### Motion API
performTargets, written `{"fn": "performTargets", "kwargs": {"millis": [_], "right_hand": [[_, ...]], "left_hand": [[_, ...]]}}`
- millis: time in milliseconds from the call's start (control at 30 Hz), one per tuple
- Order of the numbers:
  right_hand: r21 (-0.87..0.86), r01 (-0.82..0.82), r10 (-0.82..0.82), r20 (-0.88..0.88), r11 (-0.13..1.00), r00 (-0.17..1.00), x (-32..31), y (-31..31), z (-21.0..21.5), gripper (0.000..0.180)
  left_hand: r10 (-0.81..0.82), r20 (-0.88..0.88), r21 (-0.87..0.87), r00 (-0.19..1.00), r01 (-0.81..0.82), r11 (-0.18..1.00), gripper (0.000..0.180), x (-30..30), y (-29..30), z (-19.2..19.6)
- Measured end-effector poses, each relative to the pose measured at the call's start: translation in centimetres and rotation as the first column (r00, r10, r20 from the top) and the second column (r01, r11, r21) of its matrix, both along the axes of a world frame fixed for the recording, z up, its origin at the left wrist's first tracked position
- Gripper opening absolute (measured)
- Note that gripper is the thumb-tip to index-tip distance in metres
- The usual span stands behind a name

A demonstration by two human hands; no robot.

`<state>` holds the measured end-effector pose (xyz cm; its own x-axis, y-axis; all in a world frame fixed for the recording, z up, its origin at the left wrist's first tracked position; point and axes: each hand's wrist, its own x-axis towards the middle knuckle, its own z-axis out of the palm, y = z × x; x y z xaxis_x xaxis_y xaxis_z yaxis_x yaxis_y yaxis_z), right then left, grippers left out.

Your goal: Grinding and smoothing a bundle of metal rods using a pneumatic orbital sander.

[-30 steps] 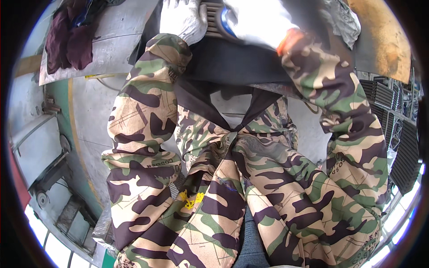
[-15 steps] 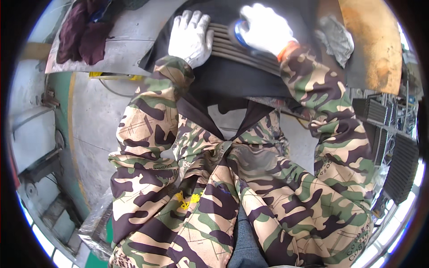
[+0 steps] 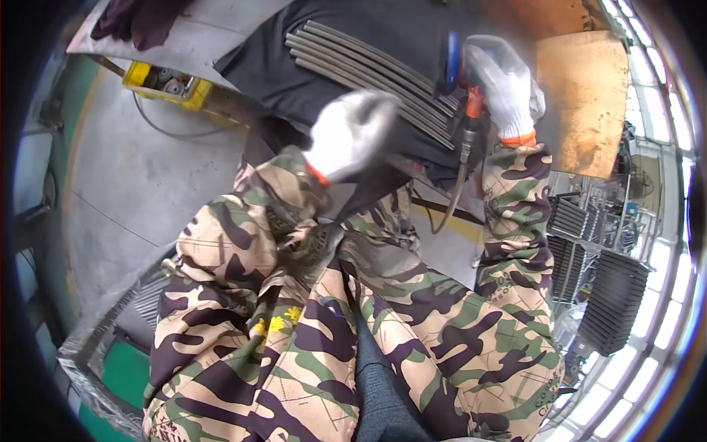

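My right hand (image 3: 504, 81), in a white glove with an orange cuff, grips an air sander (image 3: 473, 103). The sander has an orange body and a blue round pad (image 3: 451, 63) standing on edge over the right ends of several grey metal rods (image 3: 368, 66). From its lower end a hose (image 3: 458, 191) hangs down past the table edge. The rods lie side by side on a black cloth (image 3: 269, 74). My left hand (image 3: 353, 132), also gloved, is near the cloth's front edge, nearer to me than the rods. Motion smears its fingers, so whether they are closed is unclear.
A dark maroon cloth (image 3: 140, 22) lies at the table's far left. Below that edge is a yellow box (image 3: 168, 82) with a cable. On the right are a worn brown board (image 3: 585, 103) and racks of dark ribbed parts (image 3: 615, 298). A wrapped frame (image 3: 96, 346) stands at lower left.
My left hand has come off the rods and moved toward me. My right hand has carried the sander rightward, turning its pad on edge. The whole view has also shifted.
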<state>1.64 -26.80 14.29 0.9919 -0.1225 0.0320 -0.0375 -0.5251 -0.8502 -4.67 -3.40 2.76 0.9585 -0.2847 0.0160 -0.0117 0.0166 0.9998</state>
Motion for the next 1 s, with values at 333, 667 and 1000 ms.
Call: {"fn": "performTargets", "kwargs": {"millis": [333, 667, 1000], "right_hand": [[0.211, 0.049, -0.056, 0.027, 0.976, 0.998, -0.3, 0.6, -0.1, 0.022], [0.307, 0.036, -0.088, 0.160, 0.951, 0.983, -1.3, 0.2, -1.6, 0.021], [0.421, 0.128, -0.155, 0.029, 0.898, 0.987, -1.6, 2.7, -2.3, 0.019]], "left_hand": [[-0.195, -0.558, -0.543, 0.806, -0.177, 0.821, 0.032, -1.0, -7.4, 5.4], [-0.162, -0.625, -0.601, 0.764, -0.338, 0.724, 0.029, -1.8, -9.0, 6.9], [0.004, -0.597, -0.407, 0.802, -0.307, 0.860, 0.028, -2.1, -7.4, 4.2]]}}
